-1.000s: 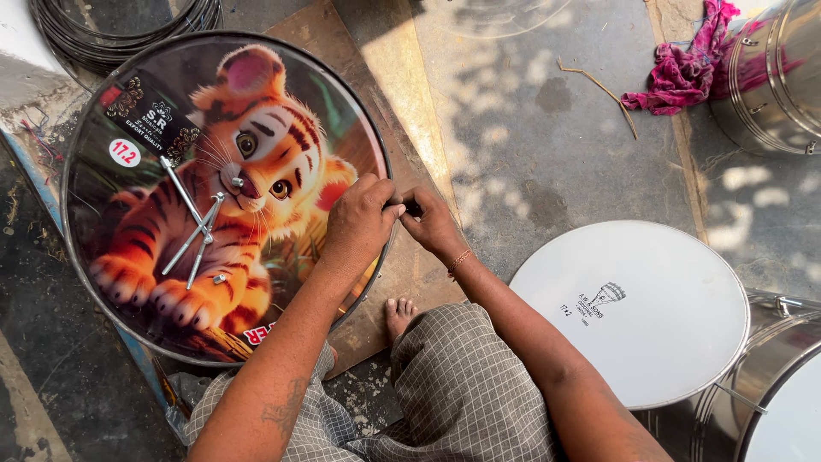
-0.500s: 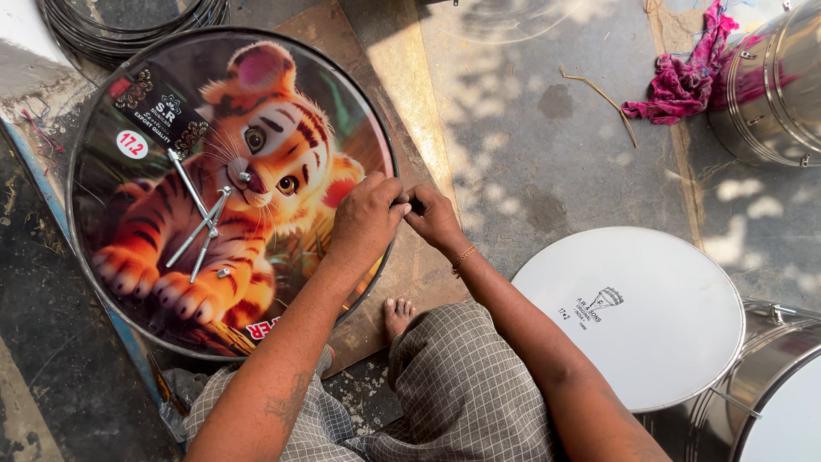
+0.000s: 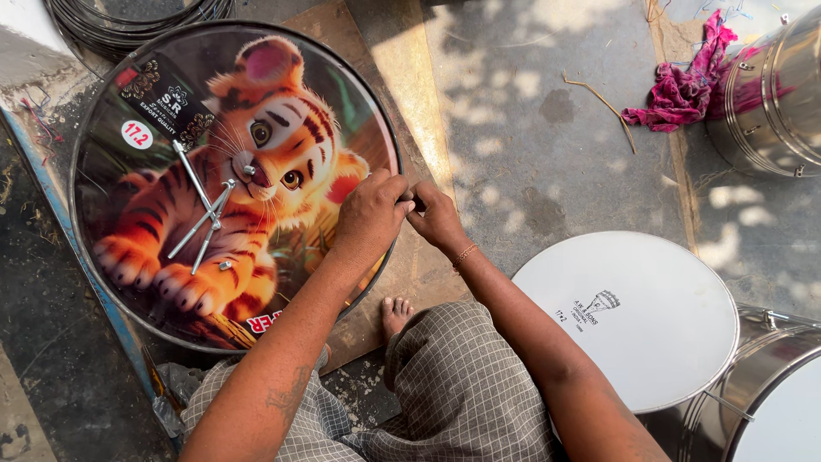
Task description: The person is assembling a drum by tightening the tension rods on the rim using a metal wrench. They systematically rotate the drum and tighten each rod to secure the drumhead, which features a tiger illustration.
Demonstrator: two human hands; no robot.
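I see both hands at the drumhead's [image 3: 231, 184] right rim. L hand [image 3: 369, 214] lies curled on the tiger print; R hand [image 3: 436, 214] meets it, fingers pinching a small dark thing at the rim, can't tell what. Drumhead lies flat on a board [image 3: 410, 85]. Metal rods [image 3: 201, 214] rest on it. White drumhead [image 3: 633, 316] sits to the right.

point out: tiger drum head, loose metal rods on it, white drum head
tiger drum head [image 3: 282, 111], head view, on the cub's ear.
metal rods [image 3: 201, 218], head view, where they cross.
white drum head [image 3: 650, 342], head view, bare white skin.
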